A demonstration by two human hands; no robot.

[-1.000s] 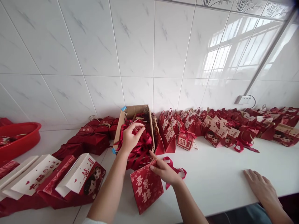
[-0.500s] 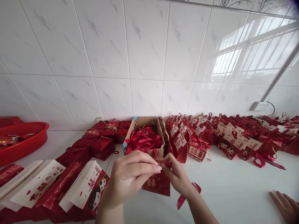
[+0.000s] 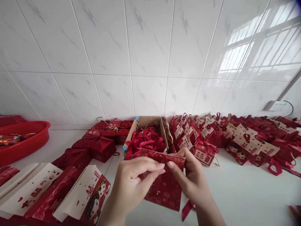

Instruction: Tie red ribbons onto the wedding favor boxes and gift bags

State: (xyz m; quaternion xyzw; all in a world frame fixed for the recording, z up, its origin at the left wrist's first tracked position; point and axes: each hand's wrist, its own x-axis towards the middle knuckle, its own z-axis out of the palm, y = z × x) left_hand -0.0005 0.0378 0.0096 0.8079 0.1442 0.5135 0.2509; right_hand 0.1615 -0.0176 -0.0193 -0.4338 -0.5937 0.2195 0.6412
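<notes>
A dark red patterned paper gift box (image 3: 164, 191), flat-fronted, is tilted up in front of me. My right hand (image 3: 191, 174) grips its top right edge, thumb on the near face and fingers behind. My left hand (image 3: 138, 179) overlaps the box's left part, thumb and fingertips pinched together by its upper face; what is between them, if anything, is too small to make out. A red ribbon (image 3: 187, 211) lies on the table beneath my right wrist, partly hidden. Just behind the box stands an open cardboard box (image 3: 129, 135) filled with red ribbons (image 3: 149, 138).
Finished-looking red gift boxes (image 3: 244, 147) crowd the right side along the tiled wall (image 3: 150, 47). More red boxes (image 3: 102, 147) and cream-topped boxes (image 3: 77, 194) stand left, near a red tray (image 3: 35, 141). A blurred hand (image 3: 295, 212) shows at the right edge.
The red gift box has come up and nearer, now showing its broad face. My right hand has shifted to its top right edge. The other hand at right has mostly left view.
</notes>
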